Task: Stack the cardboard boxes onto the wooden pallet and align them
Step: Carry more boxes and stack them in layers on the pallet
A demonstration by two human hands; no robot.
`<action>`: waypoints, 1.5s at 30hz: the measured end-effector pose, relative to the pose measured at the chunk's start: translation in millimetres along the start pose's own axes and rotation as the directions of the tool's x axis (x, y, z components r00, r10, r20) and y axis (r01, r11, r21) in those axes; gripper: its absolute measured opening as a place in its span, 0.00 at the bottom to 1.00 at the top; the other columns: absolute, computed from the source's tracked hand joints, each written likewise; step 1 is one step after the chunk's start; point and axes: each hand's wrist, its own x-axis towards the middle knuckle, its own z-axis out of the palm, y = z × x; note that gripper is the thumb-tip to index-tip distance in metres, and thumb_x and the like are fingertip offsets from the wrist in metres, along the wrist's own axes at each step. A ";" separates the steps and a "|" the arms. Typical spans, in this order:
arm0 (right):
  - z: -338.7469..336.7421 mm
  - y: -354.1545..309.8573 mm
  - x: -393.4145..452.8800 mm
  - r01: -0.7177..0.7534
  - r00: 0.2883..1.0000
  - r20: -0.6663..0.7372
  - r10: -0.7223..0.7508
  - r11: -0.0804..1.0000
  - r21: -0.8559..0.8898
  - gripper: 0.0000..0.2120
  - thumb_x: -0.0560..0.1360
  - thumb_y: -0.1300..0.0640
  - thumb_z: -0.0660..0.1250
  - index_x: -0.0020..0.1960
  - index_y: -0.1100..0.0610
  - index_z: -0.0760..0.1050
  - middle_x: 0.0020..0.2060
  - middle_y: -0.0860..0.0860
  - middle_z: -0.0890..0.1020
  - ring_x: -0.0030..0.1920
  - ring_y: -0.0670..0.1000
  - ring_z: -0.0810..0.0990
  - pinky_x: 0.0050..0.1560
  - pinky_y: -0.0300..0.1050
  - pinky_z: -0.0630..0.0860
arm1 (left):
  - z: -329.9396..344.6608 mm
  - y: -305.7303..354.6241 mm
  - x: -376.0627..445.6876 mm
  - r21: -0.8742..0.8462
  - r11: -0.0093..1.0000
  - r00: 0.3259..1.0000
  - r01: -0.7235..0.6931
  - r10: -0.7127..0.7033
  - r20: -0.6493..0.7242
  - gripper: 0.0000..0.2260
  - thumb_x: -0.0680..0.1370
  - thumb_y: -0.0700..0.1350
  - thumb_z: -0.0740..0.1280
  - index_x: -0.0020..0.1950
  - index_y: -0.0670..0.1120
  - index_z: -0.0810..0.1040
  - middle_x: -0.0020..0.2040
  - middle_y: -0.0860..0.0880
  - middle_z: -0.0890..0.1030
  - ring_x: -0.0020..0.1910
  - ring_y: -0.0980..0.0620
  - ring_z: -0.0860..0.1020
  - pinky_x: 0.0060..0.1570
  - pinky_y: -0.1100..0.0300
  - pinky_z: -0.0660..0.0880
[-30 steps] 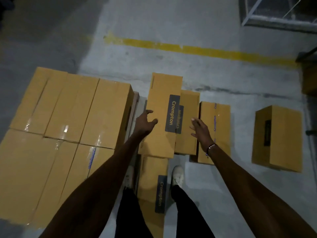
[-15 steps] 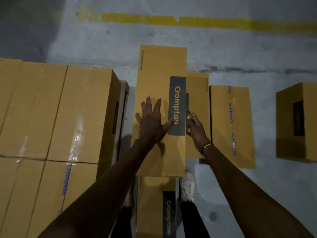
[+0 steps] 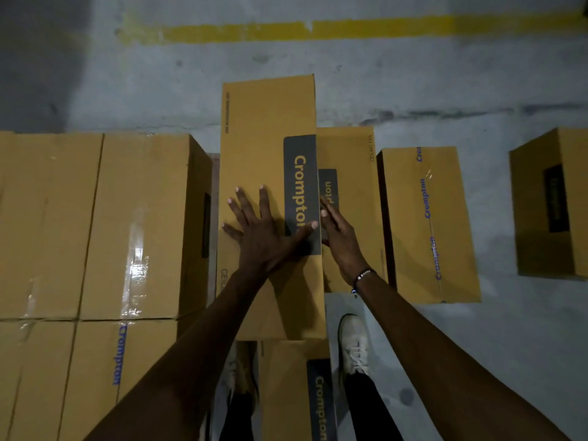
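A long brown Crompton box (image 3: 254, 148) lies in the centre, its top face toward me. My left hand (image 3: 264, 230) rests flat on that top with fingers spread. My right hand (image 3: 339, 233) touches the box's right side with straight fingers, down in the gap beside a lower box (image 3: 350, 154). To the left stands a stack of several taped boxes (image 3: 95, 224); a strip of the wooden pallet (image 3: 212, 160) shows at the stack's right edge. Another Crompton box (image 3: 296, 393) lies between my feet.
Two more boxes sit on the concrete floor to the right, one close by (image 3: 426, 224) and one at the frame's edge (image 3: 553, 202). A yellow line (image 3: 318, 28) crosses the grey floor ahead. My white shoe (image 3: 353, 345) stands right of the centre boxes.
My left hand went from the box's left edge to lying flat on top. My right hand moved in against its right side. My view has come closer over the boxes.
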 end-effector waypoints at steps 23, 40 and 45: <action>29.0 17.8 16.7 -0.151 0.987 0.058 0.152 0.988 -0.019 0.42 0.72 0.25 0.68 0.82 0.37 0.62 0.82 0.46 0.64 0.80 0.53 0.65 0.73 0.57 0.70 | -32.7 -29.8 11.3 -0.041 0.996 0.996 0.076 -0.074 0.058 0.69 0.55 0.84 0.60 0.85 0.52 0.36 0.83 0.42 0.30 0.81 0.36 0.30 0.72 0.25 0.34; 20.5 72.7 36.9 -0.330 0.943 0.051 0.328 0.943 0.043 0.56 0.63 0.18 0.69 0.84 0.38 0.56 0.83 0.44 0.61 0.81 0.54 0.64 0.77 0.68 0.63 | -36.3 -51.4 14.5 -0.056 0.998 0.999 0.033 -0.034 -0.015 0.64 0.57 0.83 0.60 0.84 0.57 0.36 0.84 0.43 0.32 0.81 0.37 0.31 0.72 0.25 0.35; 23.8 60.5 31.6 -0.358 0.934 0.033 0.357 0.931 0.072 0.54 0.65 0.22 0.72 0.84 0.39 0.56 0.81 0.48 0.65 0.77 0.56 0.68 0.75 0.67 0.67 | -38.7 -49.7 10.3 -0.021 1.000 1.000 -0.016 0.015 -0.025 0.59 0.63 0.82 0.55 0.84 0.57 0.35 0.84 0.43 0.32 0.82 0.36 0.33 0.73 0.24 0.38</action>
